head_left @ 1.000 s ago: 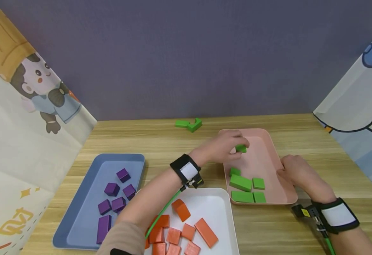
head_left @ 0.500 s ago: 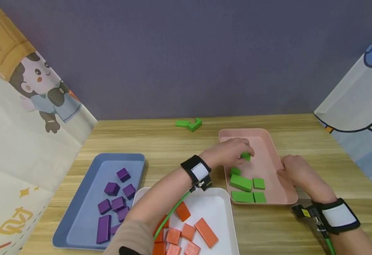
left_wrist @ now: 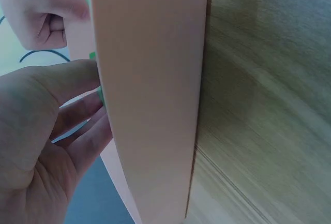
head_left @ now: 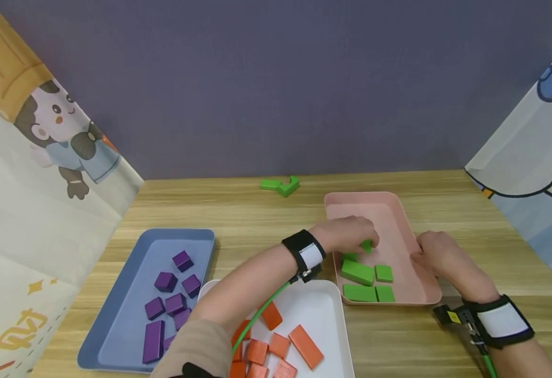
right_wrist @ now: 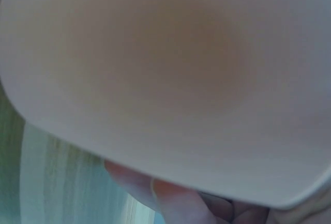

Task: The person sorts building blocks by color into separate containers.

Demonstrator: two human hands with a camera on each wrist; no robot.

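In the head view my left hand (head_left: 349,233) reaches over the left wall of a pink tray (head_left: 401,210) and pinches a small green block (head_left: 366,245) low inside it. Several other green blocks lie in the tray's near left part, among them a long block (head_left: 357,272) and a small square one (head_left: 384,273). My right hand (head_left: 446,261) grips the tray's right rim between thumb and curled fingers. The left wrist view has the left hand (left_wrist: 57,125) behind the tray's side wall (left_wrist: 150,89), which mostly hides the block. The tray fills most of the right wrist view.
A white tray (head_left: 337,325) of orange blocks stands in front, partly under my left forearm. To the left is a blue tray (head_left: 115,325) with purple blocks. Two green pieces (head_left: 287,186) lie at the table's back, near the dark wall panel (head_left: 276,89).
My left hand has moved right and toward me within the pink tray, carrying the small green block closer to the other green blocks. The right hand has stayed on the rim.
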